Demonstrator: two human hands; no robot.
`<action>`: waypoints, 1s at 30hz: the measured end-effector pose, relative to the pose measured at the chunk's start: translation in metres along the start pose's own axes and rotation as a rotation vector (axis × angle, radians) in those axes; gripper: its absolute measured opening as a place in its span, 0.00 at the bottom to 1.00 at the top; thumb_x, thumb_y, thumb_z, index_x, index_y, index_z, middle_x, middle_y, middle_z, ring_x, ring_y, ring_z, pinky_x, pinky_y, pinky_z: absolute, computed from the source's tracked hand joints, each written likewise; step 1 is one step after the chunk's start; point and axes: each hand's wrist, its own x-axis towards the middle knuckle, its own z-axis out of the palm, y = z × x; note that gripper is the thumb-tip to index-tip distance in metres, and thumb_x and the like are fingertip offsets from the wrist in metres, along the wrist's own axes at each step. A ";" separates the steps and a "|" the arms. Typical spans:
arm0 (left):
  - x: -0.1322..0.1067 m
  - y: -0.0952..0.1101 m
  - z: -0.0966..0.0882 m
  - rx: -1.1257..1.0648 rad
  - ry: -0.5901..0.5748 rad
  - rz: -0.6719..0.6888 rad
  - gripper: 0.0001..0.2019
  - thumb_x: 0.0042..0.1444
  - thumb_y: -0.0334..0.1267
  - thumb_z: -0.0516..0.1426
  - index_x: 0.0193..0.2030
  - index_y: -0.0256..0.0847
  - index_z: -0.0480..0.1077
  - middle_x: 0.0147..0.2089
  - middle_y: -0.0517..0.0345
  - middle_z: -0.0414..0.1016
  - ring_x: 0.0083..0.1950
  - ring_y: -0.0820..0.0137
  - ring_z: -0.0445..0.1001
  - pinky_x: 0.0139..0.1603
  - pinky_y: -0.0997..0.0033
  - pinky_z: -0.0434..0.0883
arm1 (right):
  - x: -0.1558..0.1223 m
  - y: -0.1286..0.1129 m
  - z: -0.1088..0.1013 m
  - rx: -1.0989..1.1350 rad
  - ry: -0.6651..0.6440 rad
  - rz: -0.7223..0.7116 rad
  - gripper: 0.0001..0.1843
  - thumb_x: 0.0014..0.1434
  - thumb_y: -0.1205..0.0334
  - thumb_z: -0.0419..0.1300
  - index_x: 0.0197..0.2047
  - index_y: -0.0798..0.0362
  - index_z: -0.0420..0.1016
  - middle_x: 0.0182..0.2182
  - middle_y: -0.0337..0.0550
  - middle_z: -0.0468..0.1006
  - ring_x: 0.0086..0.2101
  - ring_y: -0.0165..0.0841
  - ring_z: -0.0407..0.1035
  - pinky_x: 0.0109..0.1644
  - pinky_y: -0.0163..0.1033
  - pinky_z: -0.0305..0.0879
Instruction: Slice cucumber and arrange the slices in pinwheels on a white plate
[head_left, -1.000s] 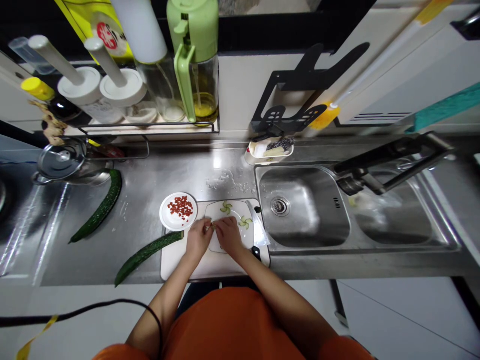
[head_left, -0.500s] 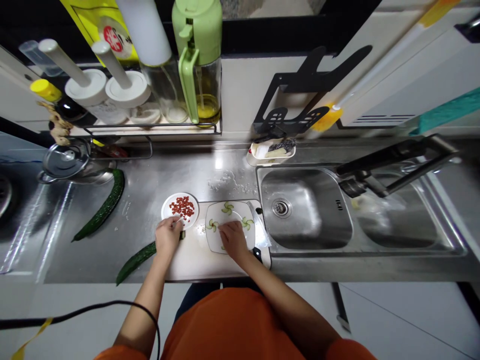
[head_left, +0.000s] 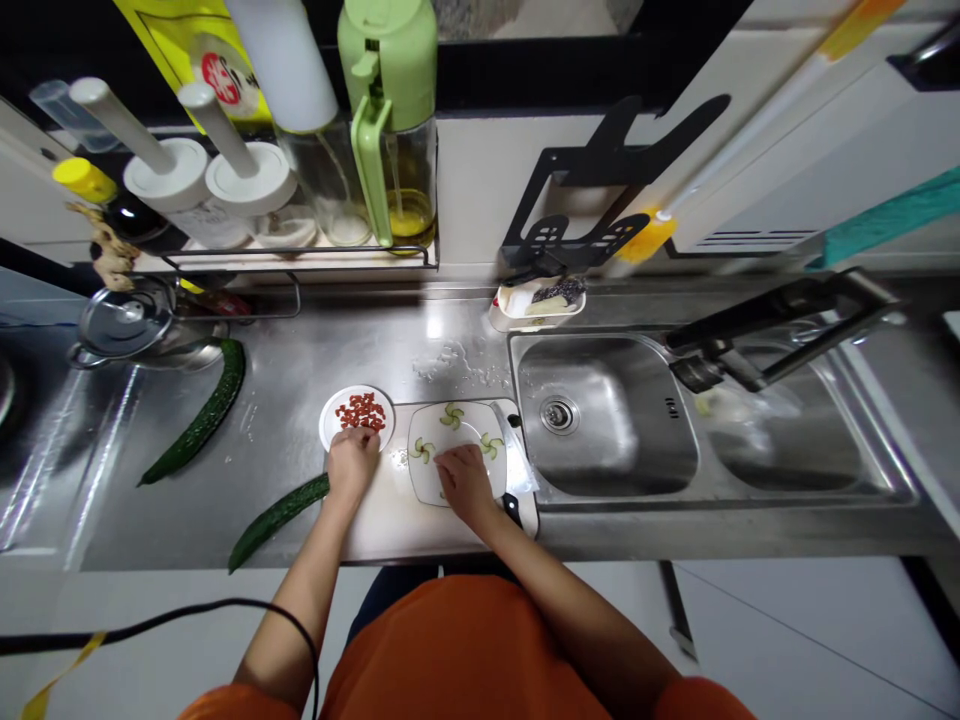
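Observation:
A small white round plate (head_left: 324,420) holds a heap of small red pieces (head_left: 360,410) that look like goji berries. At its near edge, my left hand (head_left: 352,465) is closed, its curled fingertips by the red pieces. My right hand (head_left: 466,482) hovers low over a squarish white plate (head_left: 421,487), fingers pinched together; anything between them is hidden. Thin green slices (head_left: 451,416) lie fanned like pinwheels on that plate, and the hand partly covers one near the front. A cut cucumber (head_left: 277,518) lies left of my left wrist. Beneath the plates is a white cutting board (head_left: 386,525).
A knife (head_left: 517,455) lies along the board's right side, beside the double sink (head_left: 607,400) and black faucet (head_left: 780,330). Farther left are a whole cucumber (head_left: 199,425) and a lidded pot (head_left: 127,320). A seasoning rack (head_left: 300,262) with an oil bottle (head_left: 397,130) stands behind.
My left hand has moved slightly right and up, and its fingers are now curled at the red pieces. My right hand stays over the squarish plate. The view has shifted slightly.

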 end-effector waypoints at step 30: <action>0.014 0.099 0.029 -0.408 -0.170 0.282 0.06 0.52 0.33 0.58 0.34 0.42 0.77 0.36 0.56 0.79 0.39 0.69 0.74 0.42 0.70 0.69 | 0.022 0.022 -0.030 -0.126 0.094 0.064 0.13 0.59 0.69 0.52 0.41 0.55 0.78 0.34 0.48 0.75 0.39 0.39 0.61 0.46 0.44 0.59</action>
